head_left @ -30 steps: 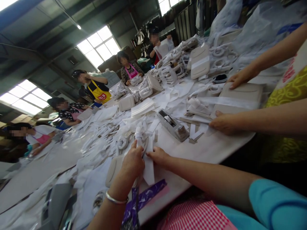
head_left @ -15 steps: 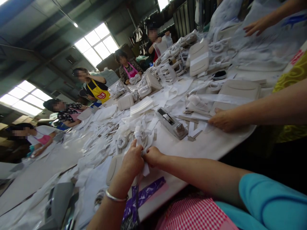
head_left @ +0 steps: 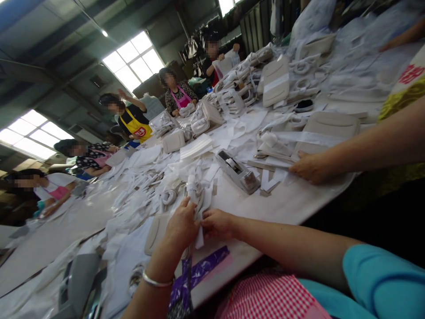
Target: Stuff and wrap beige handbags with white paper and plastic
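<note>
My left hand (head_left: 182, 223), with a silver bangle on its wrist, is closed over part of a beige bag (head_left: 156, 230) lying on the table. The bag's flat rounded panel shows to the left of that wrist, and its strap (head_left: 191, 188), wrapped in white, sticks out past my fingers. Close by on the right, my right hand (head_left: 217, 222) pinches a white strip (head_left: 199, 237) at the bag's side. Where the strip meets the bag is hidden behind my fingers. A coiled white-wrapped strap (head_left: 169, 196) lies just beyond my left hand.
A grey tape dispenser (head_left: 238, 172) stands ahead; another grey dispenser (head_left: 79, 281) is at lower left. Purple tape (head_left: 212, 261) marks the near edge. A co-worker's hand (head_left: 310, 167) touches a wrapped bag (head_left: 327, 128) at right. Paper scraps and wrapped bags cover the table; several people work opposite.
My right hand has drawn slightly back and its fingers have loosened a little around the strip. My left hand has shifted slightly. Opposite, the person in the yellow apron has raised an arm.
</note>
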The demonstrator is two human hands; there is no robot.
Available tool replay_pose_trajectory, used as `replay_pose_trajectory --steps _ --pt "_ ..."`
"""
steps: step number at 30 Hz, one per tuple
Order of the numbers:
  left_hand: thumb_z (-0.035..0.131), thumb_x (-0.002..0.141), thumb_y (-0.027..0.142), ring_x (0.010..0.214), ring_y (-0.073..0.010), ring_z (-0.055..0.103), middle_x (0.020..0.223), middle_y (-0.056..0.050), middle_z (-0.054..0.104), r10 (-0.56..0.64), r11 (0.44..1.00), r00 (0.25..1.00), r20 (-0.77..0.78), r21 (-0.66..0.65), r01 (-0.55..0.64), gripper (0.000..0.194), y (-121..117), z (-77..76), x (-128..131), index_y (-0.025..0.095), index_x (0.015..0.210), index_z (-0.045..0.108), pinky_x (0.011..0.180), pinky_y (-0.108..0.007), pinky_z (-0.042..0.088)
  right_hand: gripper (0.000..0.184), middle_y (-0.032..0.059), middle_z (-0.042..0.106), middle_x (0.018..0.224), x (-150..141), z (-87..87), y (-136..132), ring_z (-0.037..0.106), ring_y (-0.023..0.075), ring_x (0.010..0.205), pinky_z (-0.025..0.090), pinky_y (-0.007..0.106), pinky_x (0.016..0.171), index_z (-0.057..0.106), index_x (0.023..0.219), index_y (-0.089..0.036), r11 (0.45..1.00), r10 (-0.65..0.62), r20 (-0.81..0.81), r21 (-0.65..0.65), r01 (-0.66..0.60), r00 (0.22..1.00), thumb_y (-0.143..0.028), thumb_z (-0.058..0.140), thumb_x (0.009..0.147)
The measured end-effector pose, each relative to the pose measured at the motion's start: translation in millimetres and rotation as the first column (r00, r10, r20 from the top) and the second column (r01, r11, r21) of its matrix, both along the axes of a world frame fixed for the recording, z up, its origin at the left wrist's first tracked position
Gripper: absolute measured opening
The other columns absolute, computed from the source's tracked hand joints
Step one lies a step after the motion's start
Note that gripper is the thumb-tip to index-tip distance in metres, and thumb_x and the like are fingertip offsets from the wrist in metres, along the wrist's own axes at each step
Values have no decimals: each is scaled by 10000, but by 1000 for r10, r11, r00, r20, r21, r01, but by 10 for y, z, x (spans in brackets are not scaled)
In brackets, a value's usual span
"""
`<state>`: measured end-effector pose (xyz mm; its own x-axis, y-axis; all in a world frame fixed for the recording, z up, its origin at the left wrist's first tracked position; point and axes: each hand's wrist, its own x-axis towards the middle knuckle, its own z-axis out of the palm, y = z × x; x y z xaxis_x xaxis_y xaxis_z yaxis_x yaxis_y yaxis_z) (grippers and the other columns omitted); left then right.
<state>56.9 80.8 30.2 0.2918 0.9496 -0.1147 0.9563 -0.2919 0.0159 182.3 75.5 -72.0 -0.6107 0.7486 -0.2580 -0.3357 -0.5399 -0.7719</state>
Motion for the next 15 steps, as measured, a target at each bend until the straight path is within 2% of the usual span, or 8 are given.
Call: replay_pose_trajectory --steps 2,4,5,7,9,11,13,15 --pt "602 718 49 1330 -299 560 1460 -212 538 -29 1000 1000 10 11 28 505 -6 14 -58 114 1216 650 1126 -395 461 257 -6 661 755 44 -10 -56 649 150 657 548 289 669 597 897 -164 999 39 -64 15 -39 997 -145 632 642" --pt "597 733 69 1293 -279 590 1399 -188 595 -59 998 998 34 19 59 486 -5 42 -94 121 1213 659 1121 -379 464 373 3 691 821 46 -64 -130 661 159 674 545 293 672 584 973 -173 992 -54 -26 110 56 998 -102 613 608" --pt "592 738 76 1266 -274 609 1374 -174 616 -65 998 997 45 24 64 473 -1 57 -104 128 1202 666 1108 -376 476 410 8 703 857 36 -101 -173 662 161 675 540 293 670 567 1012 -181 968 -147 30 208 138 989 -91 607 614" --pt "580 746 86 1213 -271 640 1325 -141 654 -54 998 997 61 33 52 454 11 84 -118 148 1185 676 1081 -386 498 430 28 722 929 13 -174 -258 665 163 691 534 299 691 536 1069 -189 847 -370 153 461 264 916 -89 609 658" --pt "574 750 98 1179 -270 655 1270 -118 689 -35 999 996 88 38 32 450 25 98 -135 160 1183 677 1065 -402 507 424 44 729 957 3 -226 -321 665 165 695 533 305 719 510 1112 -183 713 -511 237 653 254 827 -100 616 710" --pt "573 756 112 1173 -264 656 1242 -109 705 -27 999 991 130 36 22 449 33 97 -160 165 1189 675 1067 -406 502 455 64 727 959 17 -245 -346 675 183 720 542 321 745 479 1198 -159 607 -579 269 773 186 770 -117 603 763" --pt "575 760 124 1180 -256 650 1249 -108 706 -18 999 987 162 33 13 447 33 91 -180 164 1194 674 1077 -398 489 452 110 723 1008 51 -240 -335 697 218 835 551 346 802 466 1266 -130 477 -605 263 875 78 751 -131 563 825" --pt "571 764 124 1194 -249 643 1259 -108 703 -6 999 986 169 34 1 443 25 89 -182 160 1192 679 1086 -387 477 333 143 719 1024 92 -221 -309 695 243 942 547 359 853 537 1203 -120 350 -599 288 933 -80 747 -131 515 871"
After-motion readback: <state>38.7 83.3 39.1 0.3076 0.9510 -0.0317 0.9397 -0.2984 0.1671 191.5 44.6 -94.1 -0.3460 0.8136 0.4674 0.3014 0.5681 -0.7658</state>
